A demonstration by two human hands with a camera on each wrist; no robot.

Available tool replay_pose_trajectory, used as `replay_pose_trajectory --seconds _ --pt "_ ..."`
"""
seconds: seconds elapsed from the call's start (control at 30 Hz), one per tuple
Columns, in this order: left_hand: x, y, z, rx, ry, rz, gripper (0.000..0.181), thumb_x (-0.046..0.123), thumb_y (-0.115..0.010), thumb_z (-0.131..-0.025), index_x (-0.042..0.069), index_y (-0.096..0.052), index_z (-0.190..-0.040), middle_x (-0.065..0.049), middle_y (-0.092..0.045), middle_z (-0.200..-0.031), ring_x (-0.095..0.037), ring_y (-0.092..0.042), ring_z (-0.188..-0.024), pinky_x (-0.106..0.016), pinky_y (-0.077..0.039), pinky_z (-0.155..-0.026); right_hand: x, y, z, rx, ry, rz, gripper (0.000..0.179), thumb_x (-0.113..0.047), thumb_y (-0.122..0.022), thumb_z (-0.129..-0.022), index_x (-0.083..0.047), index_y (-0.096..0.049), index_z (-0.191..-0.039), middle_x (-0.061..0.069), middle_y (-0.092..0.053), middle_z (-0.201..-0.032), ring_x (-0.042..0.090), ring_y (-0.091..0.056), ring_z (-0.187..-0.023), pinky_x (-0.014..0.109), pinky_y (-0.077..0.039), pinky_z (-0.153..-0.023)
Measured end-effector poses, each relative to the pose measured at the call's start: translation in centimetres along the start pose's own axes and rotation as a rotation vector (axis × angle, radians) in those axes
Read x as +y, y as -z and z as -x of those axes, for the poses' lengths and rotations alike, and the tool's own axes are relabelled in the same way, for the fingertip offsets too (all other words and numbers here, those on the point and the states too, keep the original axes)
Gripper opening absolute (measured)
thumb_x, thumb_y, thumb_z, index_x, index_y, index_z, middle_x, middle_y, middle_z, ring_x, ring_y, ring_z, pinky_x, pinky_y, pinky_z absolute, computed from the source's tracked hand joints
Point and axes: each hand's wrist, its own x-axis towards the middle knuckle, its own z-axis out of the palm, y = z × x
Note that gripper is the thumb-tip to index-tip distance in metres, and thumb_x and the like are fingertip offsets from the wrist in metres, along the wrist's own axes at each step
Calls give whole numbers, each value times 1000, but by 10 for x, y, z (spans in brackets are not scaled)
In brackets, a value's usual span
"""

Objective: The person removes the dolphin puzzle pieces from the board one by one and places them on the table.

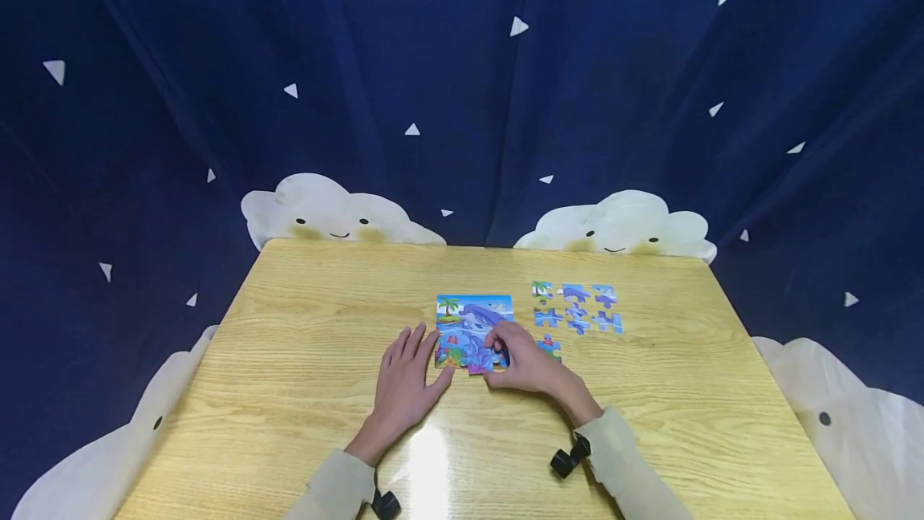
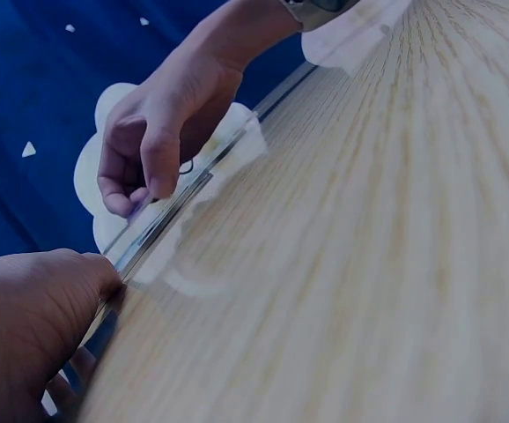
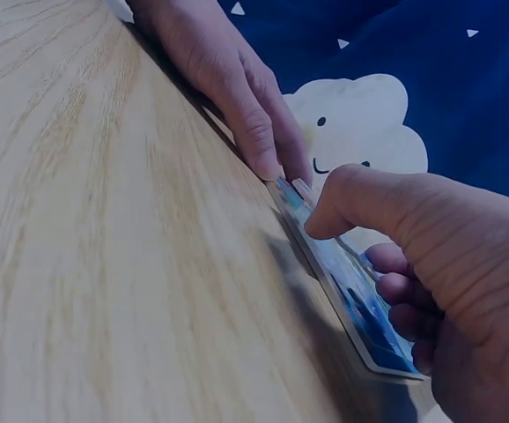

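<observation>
A jigsaw puzzle (image 1: 462, 327) with a dolphin, a palm tree and a sea floor lies in its flat board at the table's middle. My left hand (image 1: 407, 379) rests flat at its left side, fingers stretched, thumb by the lower left corner. Over the lower right part is my right hand (image 1: 530, 363), thumb and fingers bent. It pinches a small purple-pink puzzle piece (image 1: 478, 370), which juts past the board's lower edge. The left wrist view shows the right hand (image 2: 162, 132) with its fingertips low over the board; the piece is mostly hidden there.
To the right of the board, loose puzzle pieces (image 1: 577, 315) lie in rough rows, several in all. One loose piece (image 1: 549, 346) is partly behind the right hand. The wooden table (image 1: 303, 319) ends at a dark blue curtain (image 1: 462, 103) with white clouds.
</observation>
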Motion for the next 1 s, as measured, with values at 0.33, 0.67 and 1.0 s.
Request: replay_pose_trajectory --seconds 0.33,0.67,1.0 --pt "1 1 0 -13 5 17 71 55 -61 -98 15 -51 -156 -16 -41 -163 -41 -30 -153 -61 -26 -121 9 20 19 42 -51 -55 40 -20 -85 -75 -14 -58 -104 3 -52 -95 17 -49 -91 29 -42 -78" --pt "1 1 1 -13 5 9 71 56 -60 -99 15 -51 -156 -16 -42 -163 -41 -31 -153 -61 -26 -120 25 38 38 54 -83 -102 42 -12 -85 -74 -12 -57 -104 7 -53 -91 18 -49 -82 27 -44 -69" --pt "1 1 0 -5 5 18 71 55 -61 -98 14 -51 -155 -16 -42 -163 -42 -31 -153 -62 -27 -120 37 56 55 77 -148 -130 40 -6 -83 -73 -10 -59 -104 8 -53 -89 18 -47 -75 27 -41 -63"
